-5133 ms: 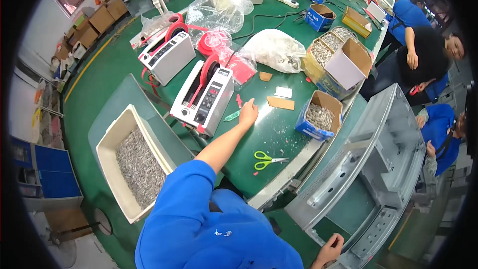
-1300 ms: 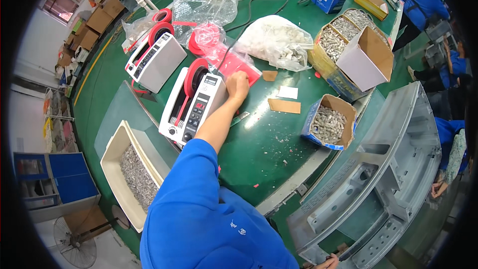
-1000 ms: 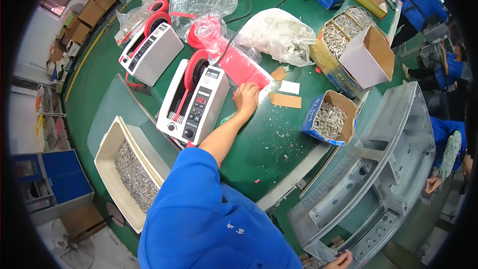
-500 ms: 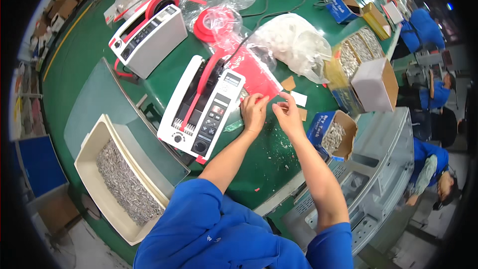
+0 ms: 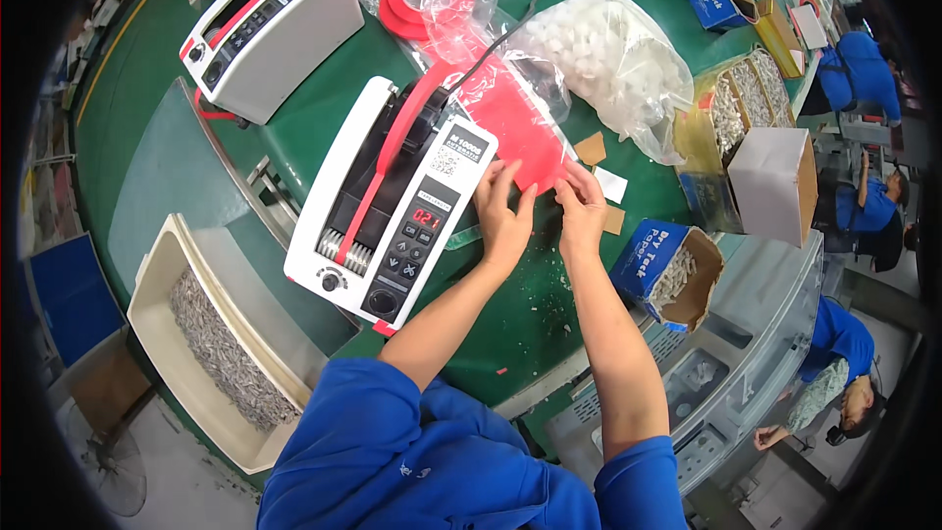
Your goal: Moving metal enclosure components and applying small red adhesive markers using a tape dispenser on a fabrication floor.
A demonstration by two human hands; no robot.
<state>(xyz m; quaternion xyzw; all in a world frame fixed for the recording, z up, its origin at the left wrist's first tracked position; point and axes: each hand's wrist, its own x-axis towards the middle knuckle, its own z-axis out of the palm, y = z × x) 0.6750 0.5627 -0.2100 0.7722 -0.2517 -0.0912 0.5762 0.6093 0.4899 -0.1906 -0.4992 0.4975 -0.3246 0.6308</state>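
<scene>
A red plastic-looking sheet (image 5: 520, 132) lies partly under clear film, right of the near white tape dispenser (image 5: 392, 206). At its near left edge is my left hand (image 5: 503, 224), closed, fingers and thumb pinching the sheet. My right hand (image 5: 583, 216) pinches its near right corner, the fingertips bent over. Anything small between my fingers is hidden. The dispenser carries a red tape strip (image 5: 397, 142) from its reel down to the rollers, and its red display is lit.
A second tape dispenser (image 5: 280, 34) stands far left. A beige bin (image 5: 157, 309) of small metallic pieces sits near left. Right are a bag of white pieces (image 5: 603, 59), a blue box (image 5: 648, 265) and a larger partitioned carton (image 5: 775, 177). Red tape rolls (image 5: 397, 5) lie behind. People work at far right.
My right hand has come down onto the sheet's right corner. My left hand has turned, its thumb now at the sheet's near edge. The whole view has shifted slightly.
</scene>
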